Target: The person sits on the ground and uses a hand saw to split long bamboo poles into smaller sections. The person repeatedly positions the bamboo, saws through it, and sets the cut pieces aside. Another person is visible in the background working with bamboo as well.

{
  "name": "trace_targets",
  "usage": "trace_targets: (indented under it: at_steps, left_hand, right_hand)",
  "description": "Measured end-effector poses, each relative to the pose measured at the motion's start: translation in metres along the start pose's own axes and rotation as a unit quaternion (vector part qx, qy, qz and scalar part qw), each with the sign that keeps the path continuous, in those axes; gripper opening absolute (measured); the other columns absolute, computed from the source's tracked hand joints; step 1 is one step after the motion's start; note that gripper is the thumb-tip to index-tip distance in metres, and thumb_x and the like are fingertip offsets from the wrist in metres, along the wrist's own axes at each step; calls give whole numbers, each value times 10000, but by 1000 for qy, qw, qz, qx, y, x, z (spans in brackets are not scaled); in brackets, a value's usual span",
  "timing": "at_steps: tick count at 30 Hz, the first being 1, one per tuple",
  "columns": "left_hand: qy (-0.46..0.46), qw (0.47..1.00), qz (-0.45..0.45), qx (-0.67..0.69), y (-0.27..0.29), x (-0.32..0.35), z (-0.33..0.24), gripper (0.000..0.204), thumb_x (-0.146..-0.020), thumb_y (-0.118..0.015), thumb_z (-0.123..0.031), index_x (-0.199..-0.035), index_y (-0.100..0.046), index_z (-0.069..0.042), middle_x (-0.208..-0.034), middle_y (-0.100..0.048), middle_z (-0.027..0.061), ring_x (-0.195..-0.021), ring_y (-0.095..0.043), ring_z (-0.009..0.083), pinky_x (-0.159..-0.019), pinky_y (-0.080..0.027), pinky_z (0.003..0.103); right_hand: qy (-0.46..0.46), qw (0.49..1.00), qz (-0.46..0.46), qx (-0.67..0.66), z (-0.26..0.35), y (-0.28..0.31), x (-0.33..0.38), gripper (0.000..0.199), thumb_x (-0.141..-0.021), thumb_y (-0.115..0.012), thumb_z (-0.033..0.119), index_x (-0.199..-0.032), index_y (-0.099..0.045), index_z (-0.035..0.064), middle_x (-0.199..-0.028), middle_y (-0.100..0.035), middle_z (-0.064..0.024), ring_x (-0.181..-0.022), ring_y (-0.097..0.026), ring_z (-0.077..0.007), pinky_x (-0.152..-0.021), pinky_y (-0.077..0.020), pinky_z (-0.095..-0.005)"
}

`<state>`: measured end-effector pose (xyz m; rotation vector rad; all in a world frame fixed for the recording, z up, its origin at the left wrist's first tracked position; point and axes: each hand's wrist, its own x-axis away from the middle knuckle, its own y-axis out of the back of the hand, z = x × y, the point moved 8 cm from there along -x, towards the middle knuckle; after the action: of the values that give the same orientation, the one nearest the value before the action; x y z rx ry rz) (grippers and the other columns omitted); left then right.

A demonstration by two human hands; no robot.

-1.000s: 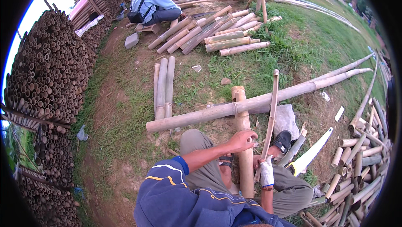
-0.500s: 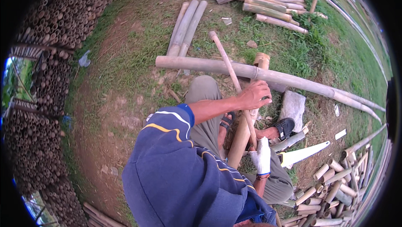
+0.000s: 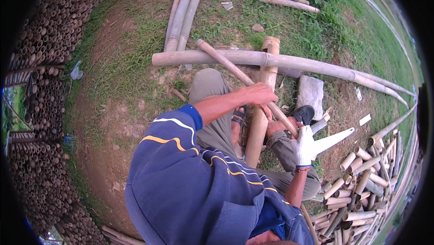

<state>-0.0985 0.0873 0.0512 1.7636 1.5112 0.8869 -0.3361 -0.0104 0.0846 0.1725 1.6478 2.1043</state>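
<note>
At the centre of the frame, the bare left hand is wrapped around a thin bamboo stick that slants toward the upper left. Just below and to the right, the white-gloved right hand grips a pale saw. A thick bamboo pole stands between the knees. Compared with half a second ago, the stick leans lower and the view has tilted further down.

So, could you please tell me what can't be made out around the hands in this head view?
- Left hand: its palm side on the thin bamboo stick is hidden by its own back.
- Right hand: the white glove covers the fingers.
- Upright bamboo pole: its lower end is hidden behind the blue sleeve.
</note>
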Motion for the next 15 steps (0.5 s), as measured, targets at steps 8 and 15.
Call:
trace_targets:
  at_steps: [8,15]
  left_hand:
    - [64,975,-209,-34,74,16,35,663,-759,-876,-647,-1143,-818,-110,-930,-752,166,-961,-745,417,-853,-583,526]
    - [221,932,-280,-64,181,101,117,814,-740,-856,-735,-1257,-818,-108,-1033,-804,207,-999,-769,416,-899,-602,511]
  right_hand:
    - [-106,964,-231,82,-4,51,20,605,-923,-862,178,-1462,-620,47,-1358,-669,-179,-1354,-593,-425,-1148,-483,-556]
    - [-380,896,-202,-112,-107,-3,122,530,-1079,-694,172,-1512,-533,-88,-1416,-597,-284,-1347,-579,-391,-1155,-458,-477]
